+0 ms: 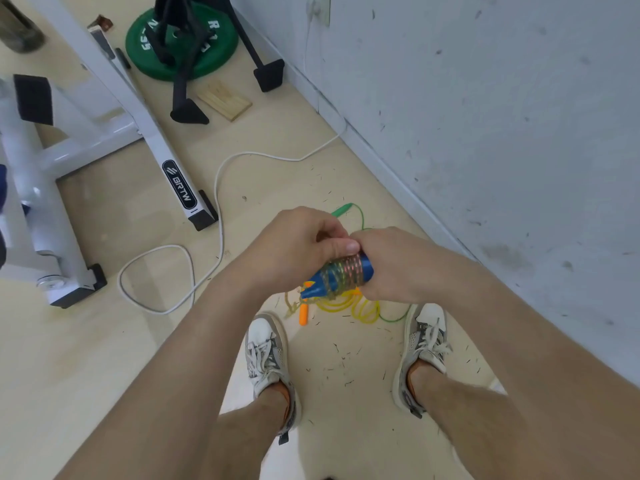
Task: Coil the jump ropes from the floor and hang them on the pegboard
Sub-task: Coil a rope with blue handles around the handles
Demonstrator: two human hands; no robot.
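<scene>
While the right hand (391, 265) grips the rope-wound blue handles (341, 277), the left hand (298, 244) pinches their upper end.

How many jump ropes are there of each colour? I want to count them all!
Blue-handled rope, held in both hands: 1
Yellow rope, lying on the floor: 1
Green rope, lying on the floor: 1
Total: 3
</scene>
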